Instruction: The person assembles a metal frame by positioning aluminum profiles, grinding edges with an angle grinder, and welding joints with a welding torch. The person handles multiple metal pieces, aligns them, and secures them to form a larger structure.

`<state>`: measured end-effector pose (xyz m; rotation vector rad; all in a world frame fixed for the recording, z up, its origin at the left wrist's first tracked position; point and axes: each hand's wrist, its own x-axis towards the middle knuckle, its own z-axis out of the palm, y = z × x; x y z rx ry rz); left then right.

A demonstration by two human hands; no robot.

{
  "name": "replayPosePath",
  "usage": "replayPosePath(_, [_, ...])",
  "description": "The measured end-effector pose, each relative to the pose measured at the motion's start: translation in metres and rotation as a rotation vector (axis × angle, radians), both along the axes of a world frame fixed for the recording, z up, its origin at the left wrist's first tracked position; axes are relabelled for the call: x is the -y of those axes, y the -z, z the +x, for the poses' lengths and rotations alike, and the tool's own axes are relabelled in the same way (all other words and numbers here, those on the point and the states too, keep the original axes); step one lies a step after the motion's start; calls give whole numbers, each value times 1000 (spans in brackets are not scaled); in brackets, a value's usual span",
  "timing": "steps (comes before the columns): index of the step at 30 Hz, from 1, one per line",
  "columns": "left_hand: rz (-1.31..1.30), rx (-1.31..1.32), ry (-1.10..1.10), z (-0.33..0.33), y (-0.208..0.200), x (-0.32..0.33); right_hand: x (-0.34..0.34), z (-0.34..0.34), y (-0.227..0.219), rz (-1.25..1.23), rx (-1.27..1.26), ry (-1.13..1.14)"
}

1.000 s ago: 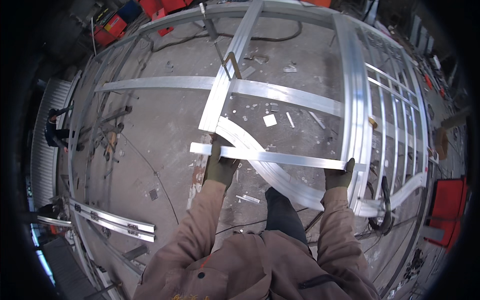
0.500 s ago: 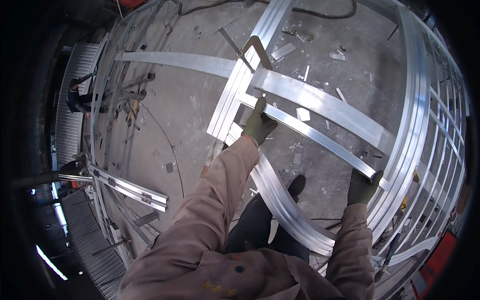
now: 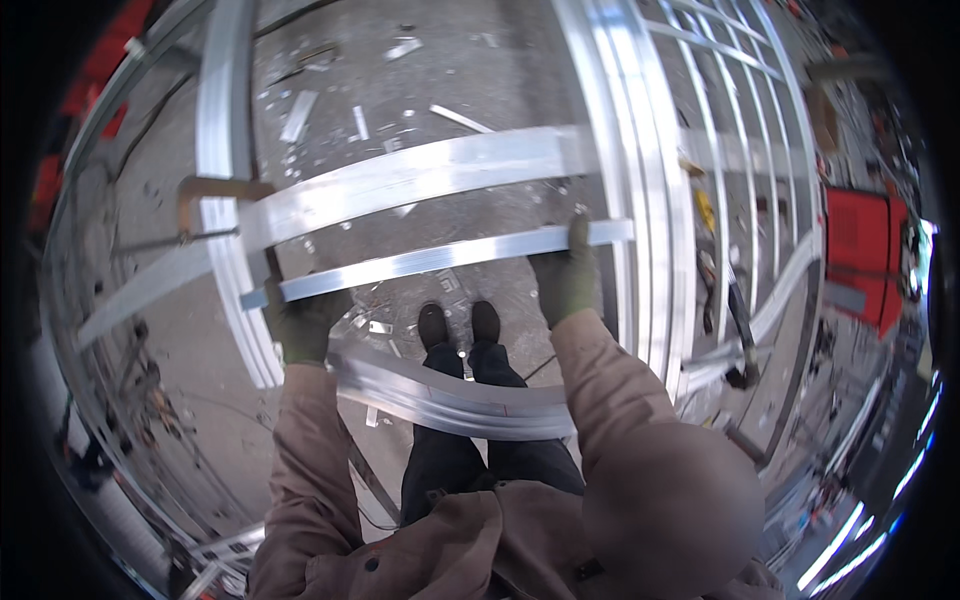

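A narrow silver metal bar [image 3: 420, 258] spans the gap between two side rails of a large metal frame. My gloved left hand [image 3: 305, 318] grips it close to its left end, thumb on top and fingers underneath. My right hand [image 3: 565, 278], in the same green glove, holds it a little in from the right end, thumb across the top. The bar's ends overlap the left rail [image 3: 222, 120] and the ribbed right rail [image 3: 650, 215]. Beyond the bar lies a wide flat crosspiece [image 3: 430, 170]; nearer me is a curved ribbed piece [image 3: 450, 405].
A brown C-clamp [image 3: 190, 205] sits on the left rail at the wide crosspiece. Metal offcuts [image 3: 298, 115] litter the concrete floor. To the right are a barred metal grid [image 3: 740, 130] and a red machine [image 3: 865, 250]. My shoes [image 3: 432, 325] stand inside the frame.
The view has turned, so the bar now runs nearly level across it. My left hand now holds nearer the bar's left end, and my right hand farther in from its right end.
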<state>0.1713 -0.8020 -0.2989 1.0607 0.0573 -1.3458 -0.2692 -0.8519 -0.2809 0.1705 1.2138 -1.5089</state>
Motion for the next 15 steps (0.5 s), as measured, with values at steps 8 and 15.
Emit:
replayPosePath(8, [90,-98,84,26,10,-4,15,7,-6,67,-110,-53])
replayPosePath(15, [170,-30,19,9,3,2,16,0,1,96,-156,-103])
